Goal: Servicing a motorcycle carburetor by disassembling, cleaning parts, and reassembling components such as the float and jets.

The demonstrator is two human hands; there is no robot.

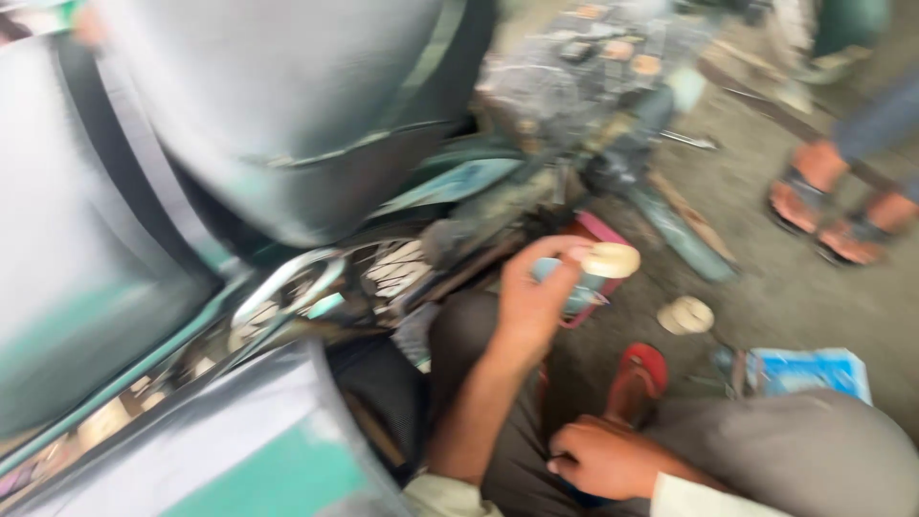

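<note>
My right hand (603, 460) rests curled on my knee, empty. My left hand's (531, 302) fingers clamp a small can (586, 282); it seems light, rigid, best gripped around its body.

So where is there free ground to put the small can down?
Bare ground lies between the round lid, the blue packet and another person's sandalled feet. It is crowded by the motorcycle engine, left of the left hand.

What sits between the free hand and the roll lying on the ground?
The right hand rests closed on the knee. Between it and the pale roll on the ground sits the red sandal; beyond it, bare ground. The left hand holds a capped can off to the side, clear of that line.
</note>
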